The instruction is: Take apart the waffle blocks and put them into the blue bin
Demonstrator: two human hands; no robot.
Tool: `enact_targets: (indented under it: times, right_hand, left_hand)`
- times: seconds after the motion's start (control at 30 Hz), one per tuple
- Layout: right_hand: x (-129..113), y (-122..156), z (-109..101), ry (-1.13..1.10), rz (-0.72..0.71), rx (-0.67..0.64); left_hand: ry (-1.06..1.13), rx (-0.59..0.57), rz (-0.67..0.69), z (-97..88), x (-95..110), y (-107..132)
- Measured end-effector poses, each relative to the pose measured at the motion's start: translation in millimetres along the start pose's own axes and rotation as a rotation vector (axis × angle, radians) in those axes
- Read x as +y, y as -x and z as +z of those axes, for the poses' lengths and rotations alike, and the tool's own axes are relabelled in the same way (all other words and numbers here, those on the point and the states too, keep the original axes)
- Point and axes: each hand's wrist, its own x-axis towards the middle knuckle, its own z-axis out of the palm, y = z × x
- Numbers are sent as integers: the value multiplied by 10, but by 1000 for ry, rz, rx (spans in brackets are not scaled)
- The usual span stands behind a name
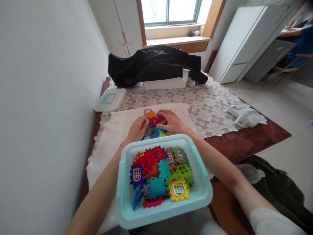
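Several colourful interlocking plastic tiles, among them a red tile (154, 121) and a blue tile (154, 132), lie heaped on a white cloth (110, 140). At the left side of this heap is my left hand (137, 130), fingers bent and resting against the pieces near an orange tile (151, 114). My right hand (171, 121) curves over the right side, thumb and fingers apart, touching the heap. Neither hand visibly grips a single piece. Between my forearms, nearer to me, a light-blue plastic tub (124, 202) holds more tiles in red, turquoise, green, yellow and purple.
A clear lid with a turquoise handle (109, 98) lies at the table's left edge. Black fabric (156, 63) covers a white box at the back. A plastic bag (246, 116) lies at right. A wall borders the left; a dark bag (274, 186) is at lower right.
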Motion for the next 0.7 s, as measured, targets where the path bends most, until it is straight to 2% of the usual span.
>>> enact_targets:
  times: [0.13,0.27,0.5,0.7]
  right_hand:
    - [-1,125,-197,3,-78,-242]
    - [-33,143,-196,33,-83,-245]
    - [-49,52,-40,79,-91,-53]
    - [-51,110,-95,101,-150,-199]
  left_hand:
    - [-58,-151,76,-114,43,92]
    - [-190,-256,147,-191,68,203]
    - [-189,-150,106,-165,4,155]
    - [-331,-109,62,-130,39,171]
